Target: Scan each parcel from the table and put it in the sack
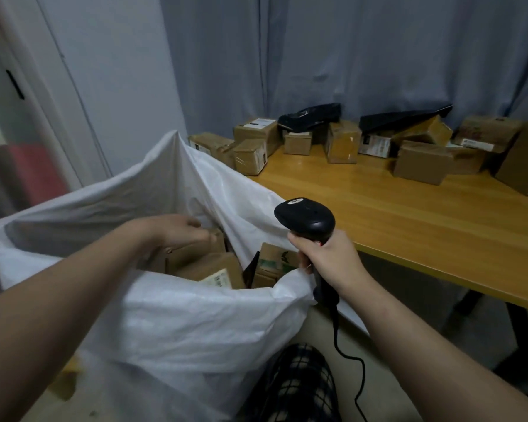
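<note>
A large white sack (177, 318) stands open in front of me, with several cardboard parcels inside. My left hand (177, 229) reaches into the sack, its fingers curled over the top edge of a brown cardboard parcel (195, 249) that rests on the others. My right hand (326, 260) grips the handle of a black barcode scanner (305, 219) at the sack's right rim and also pinches the rim. The scanner head points left, over the sack. Several more cardboard parcels (421, 162) and black poly bags (311, 115) sit at the back of the wooden table (409, 226).
The scanner's black cable (348, 357) hangs down past my knee in checked trousers (299, 388). A grey curtain (348, 56) hangs behind the table. A black table leg (518, 330) stands at the right. A white door is at the left.
</note>
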A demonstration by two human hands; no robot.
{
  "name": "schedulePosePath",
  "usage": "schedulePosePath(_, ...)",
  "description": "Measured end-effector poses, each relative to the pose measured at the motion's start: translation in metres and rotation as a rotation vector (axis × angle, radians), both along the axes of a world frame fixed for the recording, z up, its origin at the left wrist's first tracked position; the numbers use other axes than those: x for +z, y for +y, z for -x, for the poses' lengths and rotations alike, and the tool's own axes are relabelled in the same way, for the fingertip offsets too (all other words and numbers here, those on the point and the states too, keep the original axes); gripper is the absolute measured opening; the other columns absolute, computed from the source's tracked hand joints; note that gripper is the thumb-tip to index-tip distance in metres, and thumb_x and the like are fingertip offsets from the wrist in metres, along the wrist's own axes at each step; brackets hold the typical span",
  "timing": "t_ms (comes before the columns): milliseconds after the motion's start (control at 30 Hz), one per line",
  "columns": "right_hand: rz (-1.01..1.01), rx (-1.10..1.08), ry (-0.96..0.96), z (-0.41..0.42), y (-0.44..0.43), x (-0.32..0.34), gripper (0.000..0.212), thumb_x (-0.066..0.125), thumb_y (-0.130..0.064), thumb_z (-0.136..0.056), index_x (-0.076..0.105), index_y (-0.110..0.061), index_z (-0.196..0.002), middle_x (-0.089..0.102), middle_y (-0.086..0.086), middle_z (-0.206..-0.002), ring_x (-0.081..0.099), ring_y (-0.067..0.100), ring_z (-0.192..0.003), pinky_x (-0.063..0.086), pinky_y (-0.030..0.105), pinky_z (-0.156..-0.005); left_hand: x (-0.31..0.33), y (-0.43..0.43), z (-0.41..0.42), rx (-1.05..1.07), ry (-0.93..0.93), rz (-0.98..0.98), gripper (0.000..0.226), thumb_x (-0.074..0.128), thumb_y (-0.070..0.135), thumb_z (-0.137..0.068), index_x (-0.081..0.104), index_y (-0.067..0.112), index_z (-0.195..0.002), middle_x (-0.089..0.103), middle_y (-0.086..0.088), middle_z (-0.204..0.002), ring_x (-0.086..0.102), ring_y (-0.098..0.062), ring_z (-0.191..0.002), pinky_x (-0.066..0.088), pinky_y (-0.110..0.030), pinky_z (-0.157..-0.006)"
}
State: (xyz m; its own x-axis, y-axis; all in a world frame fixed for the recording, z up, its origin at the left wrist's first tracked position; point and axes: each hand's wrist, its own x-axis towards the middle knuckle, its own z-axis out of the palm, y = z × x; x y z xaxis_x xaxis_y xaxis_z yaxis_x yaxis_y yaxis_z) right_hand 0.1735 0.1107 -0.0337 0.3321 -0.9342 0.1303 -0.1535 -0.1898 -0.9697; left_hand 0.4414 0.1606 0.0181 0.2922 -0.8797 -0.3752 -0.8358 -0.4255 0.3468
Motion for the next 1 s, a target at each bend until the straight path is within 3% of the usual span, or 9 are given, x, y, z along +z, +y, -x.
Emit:
schedulePosePath(100,-0.016,-0.051,-0.011,0.005,-0.004,-0.002,0.032,0.072,-0.023,-0.083,0.063,0.007,-0.079,0.06,0.012,-0.057,0.058,0.019,-0.05,0.046,0.032,-0.056,0.005,-0.018,0.018,-0.056,0.006,0.174,0.065,0.058,0.055,-0.088,0.048,0.016,-0.139,0.048,-0.005,-0.144,0.046,-0.02,-0.127,0.034,-0.032,-0.105)
schedulePosePath(167,-0.021,-0.076,-0.02,0.008,-0.009,0.0,0.03,0.073,-0.023,-0.083,0.063,0.006,-0.084,0.061,0.013,-0.061,0.059,0.019,-0.051,0.047,0.035,-0.058,0.006,-0.035,0.024,-0.069,0.004,0.223,0.063,0.057,0.054,-0.088,0.048,0.017,-0.139,0.05,-0.005,-0.142,0.047,-0.021,-0.128,0.037,-0.033,-0.103)
schedulePosePath(300,-0.022,-0.099,-0.02,0.011,-0.031,0.014,0.027,0.073,-0.023,-0.084,0.065,0.003,-0.087,0.062,0.014,-0.065,0.058,0.016,-0.05,0.048,0.03,-0.054,0.01,-0.077,0.04,-0.087,-0.015,0.353,0.056,0.058,0.05,-0.09,0.05,0.018,-0.136,0.053,-0.005,-0.137,0.051,-0.021,-0.122,0.038,-0.027,-0.088)
schedulePosePath(500,0.004,-0.121,-0.086,-0.003,-0.106,0.053,0.018,0.072,-0.021,-0.085,0.064,-0.006,-0.077,0.059,0.011,-0.062,0.056,0.017,-0.048,0.047,0.025,-0.047,0.007,-0.169,0.037,-0.074,-0.064,0.529,0.055,0.059,0.04,-0.09,0.049,0.013,-0.137,0.052,-0.008,-0.138,0.051,-0.026,-0.122,0.041,-0.029,-0.094)
schedulePosePath(633,-0.086,-0.129,-0.063,-0.018,-0.175,0.06,0.021,0.072,-0.026,-0.085,0.065,-0.005,-0.083,0.061,0.011,-0.065,0.058,0.021,-0.052,0.048,0.029,-0.051,-0.001,-0.247,0.018,-0.006,-0.221,0.518,0.064,0.057,0.045,-0.089,0.039,0.016,-0.142,0.039,-0.016,-0.14,0.041,-0.036,-0.127,0.039,-0.044,-0.103)
schedulePosePath(767,-0.225,-0.151,-0.035,-0.026,-0.235,0.046,0.021,0.07,-0.025,-0.086,0.065,-0.005,-0.09,0.06,0.01,-0.065,0.056,0.019,-0.051,0.047,0.029,-0.051,-0.014,-0.316,-0.005,0.024,-0.375,0.465,0.069,0.053,0.053,-0.09,0.03,0.017,-0.145,0.028,-0.016,-0.147,0.03,-0.036,-0.135,0.033,-0.048,-0.108)
schedulePosePath(867,-0.272,-0.147,-0.038,-0.027,-0.26,0.036,0.024,0.07,-0.027,-0.086,0.065,-0.004,-0.094,0.06,0.01,-0.065,0.055,0.019,-0.051,0.047,0.028,-0.051,-0.029,-0.351,-0.025,0.052,-0.401,0.378,0.081,0.044,0.063,-0.091,0.016,0.019,-0.153,0.01,-0.013,-0.159,0.013,-0.034,-0.146,0.021,-0.049,-0.117)
schedulePosePath(933,-0.293,-0.132,-0.044,-0.029,-0.268,0.03,0.026,0.07,-0.028,-0.086,0.066,-0.004,-0.093,0.06,0.009,-0.065,0.055,0.018,-0.051,0.047,0.027,-0.051,-0.04,-0.363,-0.034,0.067,-0.397,0.342,0.076,0.042,0.064,-0.091,0.02,0.024,-0.152,0.003,-0.015,-0.161,0.004,-0.035,-0.148,0.014,-0.049,-0.119)
schedulePosePath(1000,-0.31,-0.128,-0.053,-0.031,-0.27,0.026,0.026,0.07,-0.029,-0.086,0.066,-0.004,-0.091,0.06,0.009,-0.065,0.056,0.018,-0.051,0.048,0.026,-0.052,-0.047,-0.369,-0.035,0.077,-0.338,0.382,0.065,0.047,0.061,-0.091,0.031,0.03,-0.146,0.008,-0.02,-0.158,0.008,-0.039,-0.145,0.016,-0.049,-0.117)
